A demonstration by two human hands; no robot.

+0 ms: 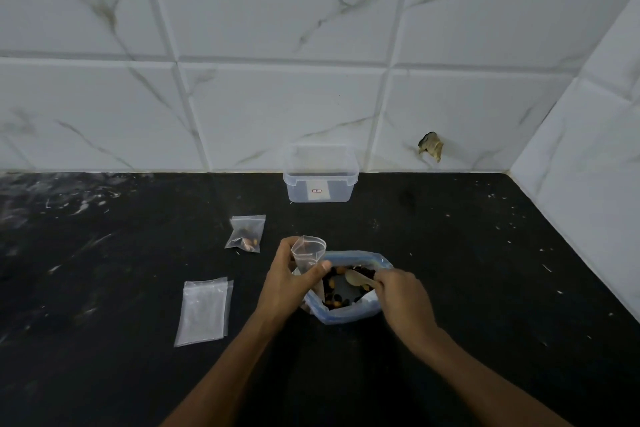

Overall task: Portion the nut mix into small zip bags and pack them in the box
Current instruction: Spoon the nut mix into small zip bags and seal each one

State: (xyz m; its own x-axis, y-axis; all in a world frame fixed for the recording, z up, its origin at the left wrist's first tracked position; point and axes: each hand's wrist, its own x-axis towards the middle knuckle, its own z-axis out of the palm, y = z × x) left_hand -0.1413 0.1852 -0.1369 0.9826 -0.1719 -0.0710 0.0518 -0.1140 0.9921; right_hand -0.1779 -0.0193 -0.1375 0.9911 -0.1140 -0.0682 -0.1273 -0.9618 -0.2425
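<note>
Clear zip bag (307, 253) in left grip (291, 282).

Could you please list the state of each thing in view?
Left hand: holds small zip bag open, empty.
Right hand: grips spoon inside large nut bag, open.
Filled zip bag: lying on counter.
Empty bags: stacked flat.
Box: open, empty.

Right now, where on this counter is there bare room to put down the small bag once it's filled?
Bare patches: between the filled small bag and the clear box, and the wide counter right of the big nut bag. Crowded: around both hands, the left hand holding the open small bag, and by the empty bags.
</note>
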